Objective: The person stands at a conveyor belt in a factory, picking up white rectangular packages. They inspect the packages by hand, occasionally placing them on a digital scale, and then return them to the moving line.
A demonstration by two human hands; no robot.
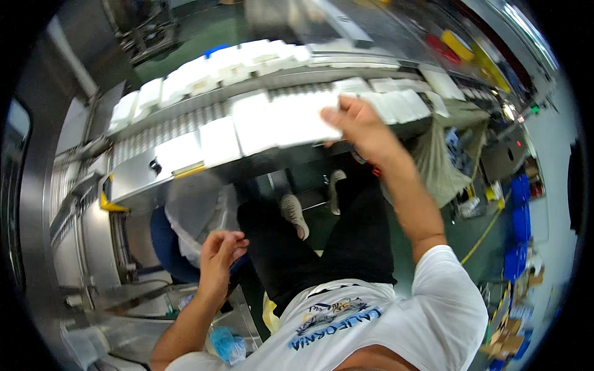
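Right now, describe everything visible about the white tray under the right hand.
The white tray is a flat, rectangular, foam-like piece, plain and unmarked. It lies on the roller conveyor, close beside other white trays in a row. The right hand grips its near right corner, fingers on top. Its underside is hidden.

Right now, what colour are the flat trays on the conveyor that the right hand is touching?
White; the trays under the right hand show clearly in the head view.
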